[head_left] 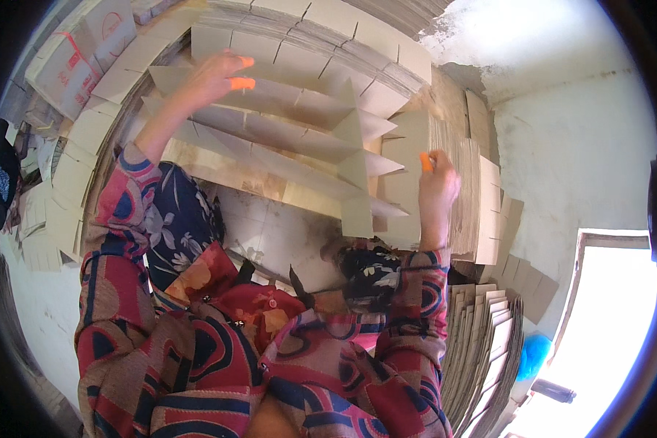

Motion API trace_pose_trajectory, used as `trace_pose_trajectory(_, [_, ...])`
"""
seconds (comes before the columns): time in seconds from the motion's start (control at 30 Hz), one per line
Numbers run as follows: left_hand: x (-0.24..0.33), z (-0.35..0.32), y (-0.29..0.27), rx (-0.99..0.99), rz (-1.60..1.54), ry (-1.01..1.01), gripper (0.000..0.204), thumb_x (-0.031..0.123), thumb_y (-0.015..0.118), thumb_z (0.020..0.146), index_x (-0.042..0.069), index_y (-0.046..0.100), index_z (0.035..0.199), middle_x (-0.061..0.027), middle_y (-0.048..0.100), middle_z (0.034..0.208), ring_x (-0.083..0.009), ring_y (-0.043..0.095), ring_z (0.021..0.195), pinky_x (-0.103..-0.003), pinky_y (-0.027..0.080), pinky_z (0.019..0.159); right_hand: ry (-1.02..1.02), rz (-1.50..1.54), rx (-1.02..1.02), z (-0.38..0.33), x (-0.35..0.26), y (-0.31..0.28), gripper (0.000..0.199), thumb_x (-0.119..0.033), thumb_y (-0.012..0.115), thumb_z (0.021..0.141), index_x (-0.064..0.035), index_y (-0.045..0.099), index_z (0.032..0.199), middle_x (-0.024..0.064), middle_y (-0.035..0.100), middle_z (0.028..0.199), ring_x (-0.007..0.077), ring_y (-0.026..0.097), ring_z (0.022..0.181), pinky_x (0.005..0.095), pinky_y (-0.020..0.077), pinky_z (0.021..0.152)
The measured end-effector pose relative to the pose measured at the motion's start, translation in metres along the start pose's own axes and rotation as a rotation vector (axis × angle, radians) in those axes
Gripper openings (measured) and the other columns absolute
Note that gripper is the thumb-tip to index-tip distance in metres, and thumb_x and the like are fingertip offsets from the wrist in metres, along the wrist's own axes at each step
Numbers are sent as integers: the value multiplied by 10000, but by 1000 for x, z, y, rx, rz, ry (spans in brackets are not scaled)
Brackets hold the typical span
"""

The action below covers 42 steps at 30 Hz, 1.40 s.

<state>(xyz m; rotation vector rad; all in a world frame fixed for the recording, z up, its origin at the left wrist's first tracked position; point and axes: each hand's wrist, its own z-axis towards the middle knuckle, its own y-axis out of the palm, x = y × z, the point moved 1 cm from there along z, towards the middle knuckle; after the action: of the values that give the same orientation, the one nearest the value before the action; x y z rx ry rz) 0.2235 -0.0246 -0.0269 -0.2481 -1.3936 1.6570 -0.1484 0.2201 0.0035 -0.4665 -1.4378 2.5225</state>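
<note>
Several long cardboard divider strips stand on edge in front of me, running left to right. Near their right ends, a cardboard cross strip is slotted across them. My left hand hovers over the left part of the farthest strip. Its fingers are apart, two of them in orange finger covers, and nothing shows between them. My right hand is beside the right-hand stack of cardboard pieces, right of the strips' pointed ends. Its fingers are curled in, one orange-covered; what they hold, if anything, is hidden.
A long pile of slotted cardboard lies along the far side. More slotted sheets and a printed carton with red cord are at left. Upright cardboard pieces stand at lower right, near a blue object and a bright doorway.
</note>
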Motion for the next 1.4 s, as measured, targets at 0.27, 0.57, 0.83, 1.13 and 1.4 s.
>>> trace_pose_trajectory(0.27, [51,-52,-1,194,7,206,489,274,718,775,25,587,1176,-144,634,1084,-314,558,1028,-380,469,864,139,-362,-229,-71,63,4,435,-374,706,782,-21,516,950,210,621,846,381,630,783,471,483,617])
trace_pose_trajectory(0.57, [79,-82,25,206,-30,215,536,237,763,708,10,594,1164,-134,641,1095,-324,559,1055,-383,476,879,152,-277,-254,-81,87,34,378,-274,728,777,-28,512,966,216,625,853,383,636,783,473,489,648])
trace_pose_trajectory(0.83, [88,-79,29,176,4,239,465,220,761,706,-5,620,1088,-129,648,1064,-312,569,992,-376,474,836,279,-238,-189,-82,91,23,324,-325,696,808,-57,543,904,207,656,813,399,635,787,489,481,652])
trace_pose_trajectory(1.13, [72,-82,50,53,-102,288,300,114,722,716,5,650,986,-121,629,879,-302,551,858,-385,446,740,257,23,248,-58,27,-49,218,-190,683,848,-43,604,987,166,635,690,291,586,536,373,469,503])
trace_pose_trajectory(1.4, [69,-89,57,26,-228,281,184,80,724,688,14,689,856,-122,623,752,-308,556,751,-397,453,681,37,396,-24,-54,-89,-62,355,-105,739,788,-4,533,1059,139,562,777,105,364,503,244,372,451])
